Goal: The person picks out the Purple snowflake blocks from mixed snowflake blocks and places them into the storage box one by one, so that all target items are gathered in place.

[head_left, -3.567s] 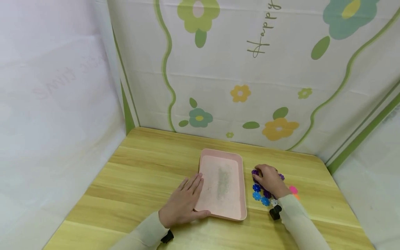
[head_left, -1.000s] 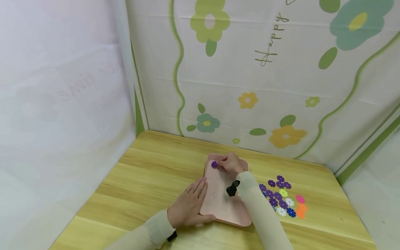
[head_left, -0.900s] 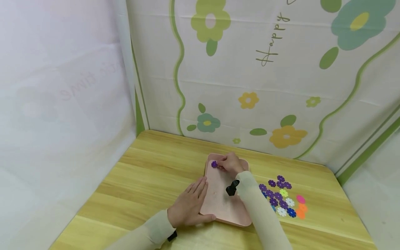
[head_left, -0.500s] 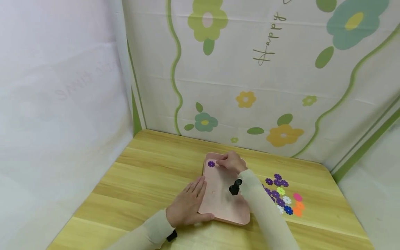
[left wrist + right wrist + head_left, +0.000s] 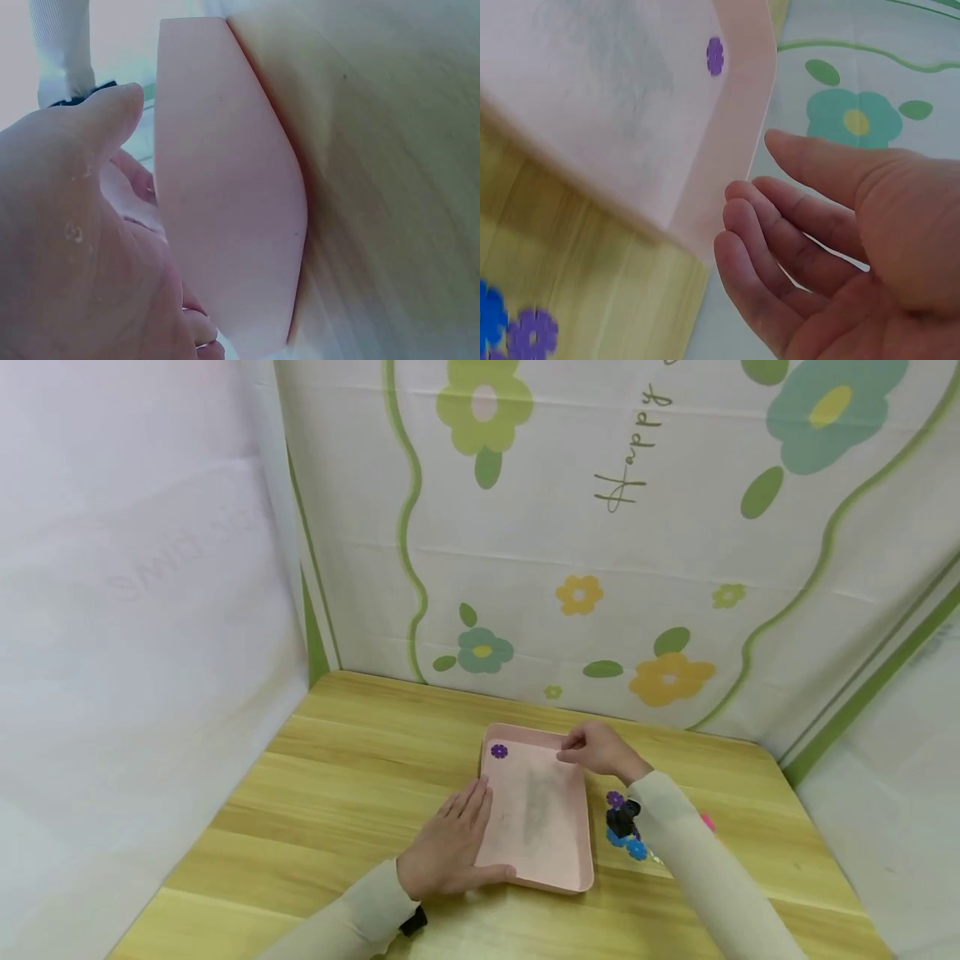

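A shallow pink tray (image 5: 551, 860) lies on the wooden table. One purple flower-shaped plastic piece (image 5: 499, 751) sits in its far left corner. My left hand (image 5: 450, 847) rests on the tray's left rim, fingers straight and thumb over the near edge; the left wrist view has this hand (image 5: 97, 225) beside the tray's outer wall (image 5: 225, 165). Over the tray's far right corner hovers my right hand (image 5: 603, 750). Its fingers are loosely bent in the right wrist view, with a gap to the thumb and nothing held.
Right of the tray lie loose flower pieces, among them a purple one (image 5: 615, 799) and a light blue one (image 5: 636, 849). My right forearm hides much of this pile. A patterned cloth (image 5: 525, 552) hangs behind the table (image 5: 360, 760).
My right hand brought a purple flower piece from the pile to the tray's far left corner, let go of it, and moved right. My left hand has stayed on the rim.
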Demonstrator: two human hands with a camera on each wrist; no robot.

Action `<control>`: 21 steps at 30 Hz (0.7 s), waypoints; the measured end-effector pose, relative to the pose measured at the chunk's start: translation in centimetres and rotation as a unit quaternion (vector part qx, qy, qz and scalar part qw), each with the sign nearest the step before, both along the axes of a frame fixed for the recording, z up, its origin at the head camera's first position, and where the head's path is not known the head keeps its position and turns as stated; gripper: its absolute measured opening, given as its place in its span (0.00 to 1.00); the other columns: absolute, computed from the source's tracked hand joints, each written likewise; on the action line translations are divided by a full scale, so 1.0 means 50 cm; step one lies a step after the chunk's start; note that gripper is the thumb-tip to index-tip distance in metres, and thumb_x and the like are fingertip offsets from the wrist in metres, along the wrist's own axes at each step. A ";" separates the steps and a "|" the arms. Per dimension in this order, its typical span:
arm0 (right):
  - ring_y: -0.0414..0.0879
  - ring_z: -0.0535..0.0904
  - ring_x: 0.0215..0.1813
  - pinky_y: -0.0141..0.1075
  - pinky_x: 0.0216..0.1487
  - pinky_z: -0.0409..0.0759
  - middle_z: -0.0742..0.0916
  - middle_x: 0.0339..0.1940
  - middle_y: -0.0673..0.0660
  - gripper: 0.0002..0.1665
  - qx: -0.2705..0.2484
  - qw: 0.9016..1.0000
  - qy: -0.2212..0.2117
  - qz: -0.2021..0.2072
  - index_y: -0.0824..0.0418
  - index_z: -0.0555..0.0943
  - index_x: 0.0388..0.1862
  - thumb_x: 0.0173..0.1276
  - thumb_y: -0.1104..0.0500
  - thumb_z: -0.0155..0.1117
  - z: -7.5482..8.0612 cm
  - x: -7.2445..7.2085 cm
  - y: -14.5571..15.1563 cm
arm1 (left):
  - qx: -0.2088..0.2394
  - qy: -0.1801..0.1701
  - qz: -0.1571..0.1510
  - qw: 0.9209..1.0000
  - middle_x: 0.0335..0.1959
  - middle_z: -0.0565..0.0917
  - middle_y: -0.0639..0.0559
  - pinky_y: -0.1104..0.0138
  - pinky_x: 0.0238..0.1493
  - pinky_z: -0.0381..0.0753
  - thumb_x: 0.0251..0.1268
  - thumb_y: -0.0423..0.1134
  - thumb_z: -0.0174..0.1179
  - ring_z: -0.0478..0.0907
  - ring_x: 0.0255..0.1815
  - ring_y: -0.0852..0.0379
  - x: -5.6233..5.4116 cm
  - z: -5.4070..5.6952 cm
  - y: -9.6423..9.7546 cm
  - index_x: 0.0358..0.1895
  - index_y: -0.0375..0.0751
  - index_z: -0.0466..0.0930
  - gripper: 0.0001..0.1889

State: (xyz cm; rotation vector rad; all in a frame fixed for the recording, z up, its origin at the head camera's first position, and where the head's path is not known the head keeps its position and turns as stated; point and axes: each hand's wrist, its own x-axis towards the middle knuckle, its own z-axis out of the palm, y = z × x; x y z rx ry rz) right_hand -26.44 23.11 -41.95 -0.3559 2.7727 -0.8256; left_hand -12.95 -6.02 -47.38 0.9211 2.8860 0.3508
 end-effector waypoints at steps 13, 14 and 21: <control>0.47 0.88 0.44 0.47 0.50 0.90 0.91 0.45 0.60 0.18 0.046 0.996 0.000 0.070 0.70 0.87 0.53 0.72 0.58 0.74 0.019 0.053 0.133 | 0.015 0.059 -0.004 0.998 0.87 0.51 0.33 0.46 0.84 0.63 0.67 0.82 0.45 0.52 0.88 0.39 -0.008 -0.042 -0.003 0.84 0.28 0.52 0.62; 0.46 0.87 0.44 0.46 0.50 0.90 0.91 0.45 0.61 0.18 0.050 0.996 0.002 0.074 0.70 0.87 0.53 0.71 0.59 0.74 0.017 0.055 0.142 | 0.011 0.060 -0.003 0.998 0.87 0.50 0.33 0.47 0.84 0.62 0.67 0.83 0.44 0.51 0.88 0.39 -0.009 -0.045 -0.003 0.84 0.28 0.52 0.63; 0.45 0.86 0.44 0.44 0.49 0.90 0.91 0.47 0.63 0.19 0.080 0.991 0.025 0.105 0.70 0.86 0.55 0.69 0.63 0.75 -0.018 0.065 0.193 | 0.004 0.037 0.001 0.999 0.87 0.51 0.32 0.46 0.84 0.62 0.66 0.82 0.48 0.51 0.89 0.39 -0.005 -0.022 -0.004 0.83 0.27 0.52 0.63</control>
